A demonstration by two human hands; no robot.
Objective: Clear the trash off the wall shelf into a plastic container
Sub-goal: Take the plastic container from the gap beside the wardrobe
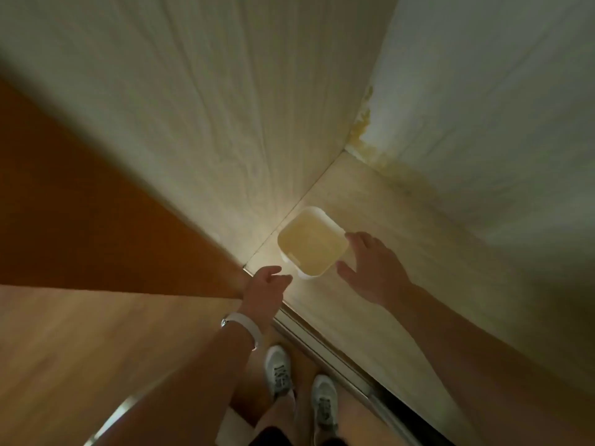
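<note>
A square, translucent plastic container [311, 242] stands open-topped on a pale wood-grain surface [370, 201] close to the corner where two walls meet. Its inside looks bare and yellowish. My right hand [370, 268] is spread at the container's right side, fingers straight, fingertips at its rim. My left hand [265, 286] hovers just left of the container's near corner, fingers loosely bent and holding nothing. A white band sits on my left wrist. No trash shows in view.
A pale wood-grain wall panel [209, 123] rises at the left of the container and a white wall [483, 107] at the right, stained yellow near the corner. An orange-brown panel [80, 204] lies at left. My white shoes [302, 391] stand on wooden floor beside a metal rail [322, 342].
</note>
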